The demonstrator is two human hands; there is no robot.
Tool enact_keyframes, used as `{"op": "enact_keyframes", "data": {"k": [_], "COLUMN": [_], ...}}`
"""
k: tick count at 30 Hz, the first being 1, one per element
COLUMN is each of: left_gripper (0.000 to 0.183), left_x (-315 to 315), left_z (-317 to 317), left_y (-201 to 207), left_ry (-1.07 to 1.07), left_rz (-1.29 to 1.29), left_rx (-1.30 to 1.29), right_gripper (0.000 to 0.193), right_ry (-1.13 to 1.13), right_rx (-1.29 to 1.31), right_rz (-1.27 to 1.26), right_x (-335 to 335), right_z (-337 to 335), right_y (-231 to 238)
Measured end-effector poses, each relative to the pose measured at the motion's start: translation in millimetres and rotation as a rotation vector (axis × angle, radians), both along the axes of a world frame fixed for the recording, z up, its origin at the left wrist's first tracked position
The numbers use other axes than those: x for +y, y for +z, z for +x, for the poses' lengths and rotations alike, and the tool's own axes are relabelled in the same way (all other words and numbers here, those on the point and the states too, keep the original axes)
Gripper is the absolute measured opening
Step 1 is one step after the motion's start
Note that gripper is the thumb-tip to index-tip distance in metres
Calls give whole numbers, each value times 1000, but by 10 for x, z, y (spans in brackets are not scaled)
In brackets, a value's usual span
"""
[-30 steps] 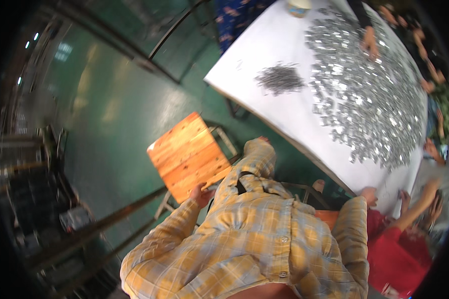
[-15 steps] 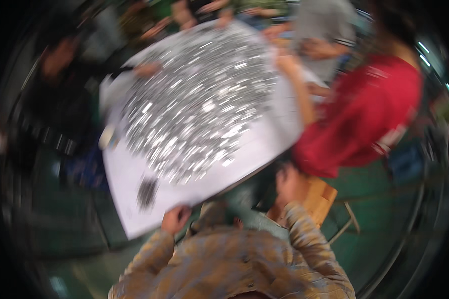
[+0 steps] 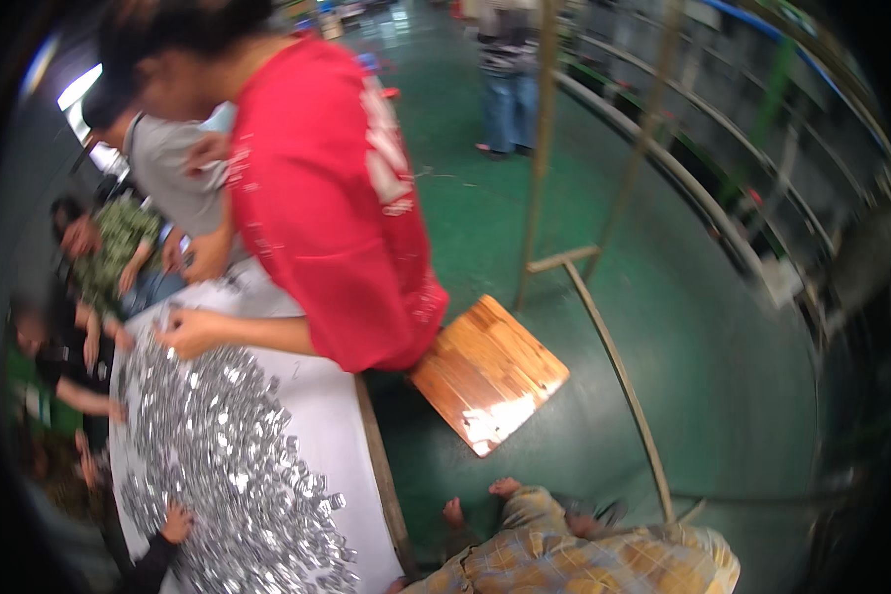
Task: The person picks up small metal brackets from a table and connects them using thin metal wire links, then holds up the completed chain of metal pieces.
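My plaid sleeves and body (image 3: 584, 559) are at the lower right. My right hand (image 3: 505, 487) shows small at the end of its sleeve, below the wooden seat and apart from it; its fingers are too small to read. At the bottom edge, beside the table's rim, only a sliver of what seems my left hand (image 3: 396, 585) shows. To my left a heap of small silvery metal pieces (image 3: 238, 455) covers much of a white-topped table (image 3: 342, 436). A square wooden stool seat (image 3: 490, 376) with a glossy top stands ahead of me.
A person in a red shirt (image 3: 337, 208) leans over the table, close to the stool. Another worker's hand (image 3: 176, 522) touches the heap from the left. More people sit along the far side. A thin metal frame (image 3: 614, 386) rises from the green floor (image 3: 723, 426) to the right.
My view has swung to the right, so the table now lies at the left. My left hand, earlier at the table's edge, is nearly out of sight. My right hand is now away from the seat.
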State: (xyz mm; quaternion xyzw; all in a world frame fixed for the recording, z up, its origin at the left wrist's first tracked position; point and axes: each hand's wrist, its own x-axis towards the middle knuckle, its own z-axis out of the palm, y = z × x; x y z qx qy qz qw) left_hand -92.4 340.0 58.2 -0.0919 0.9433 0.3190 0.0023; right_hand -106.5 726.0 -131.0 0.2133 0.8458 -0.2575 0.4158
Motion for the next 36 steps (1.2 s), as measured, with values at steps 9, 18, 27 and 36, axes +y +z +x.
{"op": "enact_keyframes", "data": {"k": [9, 18, 27, 36], "left_gripper": [9, 7, 11, 10], "left_x": [20, 96, 218, 210], "left_z": [155, -7, 96, 802], "left_y": [-131, -208, 46, 335], "left_ry": [19, 28, 230, 293], "left_rz": [-38, -15, -31, 89], "left_rx": [319, 491, 476, 442], "right_gripper": [49, 49, 35, 26], "right_ry": [-127, -300, 328, 386], "right_rx": [198, 248, 454, 679], "right_rz": [-74, -162, -162, -777], "right_x": [-185, 262, 39, -1390], "right_z": [-114, 254, -468, -871], "right_y": [290, 287, 315, 1362]}}
